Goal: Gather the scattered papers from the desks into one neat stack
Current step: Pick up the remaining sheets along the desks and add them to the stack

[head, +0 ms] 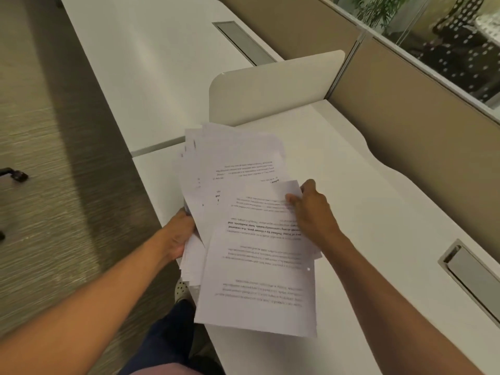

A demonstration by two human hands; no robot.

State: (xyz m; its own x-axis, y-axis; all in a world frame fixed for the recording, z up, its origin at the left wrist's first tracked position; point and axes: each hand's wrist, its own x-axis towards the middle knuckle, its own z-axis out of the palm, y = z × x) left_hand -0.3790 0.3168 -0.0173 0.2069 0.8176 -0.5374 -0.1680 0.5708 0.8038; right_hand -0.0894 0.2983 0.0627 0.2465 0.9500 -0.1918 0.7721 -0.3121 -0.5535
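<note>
A: What does each grip have?

B: The left hand [180, 234] holds the loose stack of papers [238, 169] by its left edge, the palm under the sheets and the thumb side against the edge. The right hand [311, 209] pinches the top sheet [259, 266] near its far right corner, thumb on the printed face, fingers curled behind.

A: How do the sheets lie?

B: Fanned and uneven. The top sheet sits skewed over the rest, its near end hanging toward the person past the others. Its print reads upside down from here. More sheets spread away from the left hand's grip toward the far side, their corners staggered.

A: And where is the stack relative to the surface?

B: It is over the near-left corner of the white surface [378, 212], partly overhanging the edge; I cannot tell whether the underside touches it.

A: Beyond the grips?

B: Just past the far ends of the sheets stands a low white divider [270, 90]. To the right of the right hand a grey cable hatch [470, 274] is set into the surface, and a tan partition wall [419, 125] runs behind it. Left of the left hand is carpeted floor [54, 185].
</note>
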